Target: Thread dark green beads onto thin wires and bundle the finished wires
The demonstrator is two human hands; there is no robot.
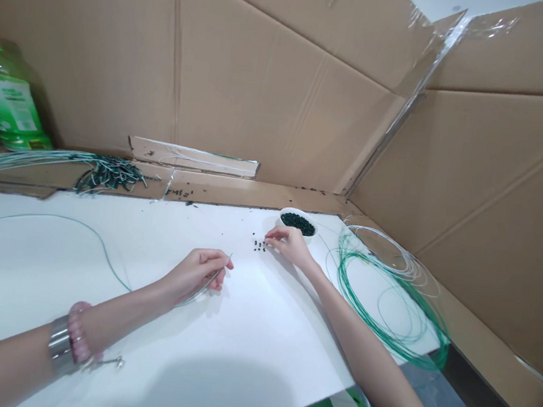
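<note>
The front tabletop (260,342) lies free; beads (260,245) and, seemingly, a bowl (314,231) crowd the right fingers (277,233).

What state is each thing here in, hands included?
Left hand: closed on thin wire
Thin wire: curved, tip poking out
Right hand: at loose beads; grip unclear
Loose beads: scattered
White bowl: filled with dark beads
Green coil: loosely wound
Pale coil: loosely wound
Bottle: capped
Strand bundle: dark ends heaped

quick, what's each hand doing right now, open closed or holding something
Left hand: closed, holding a thin green wire.
Right hand: fingertips at the small dark beads; cannot tell whether it is pinching one.
</note>
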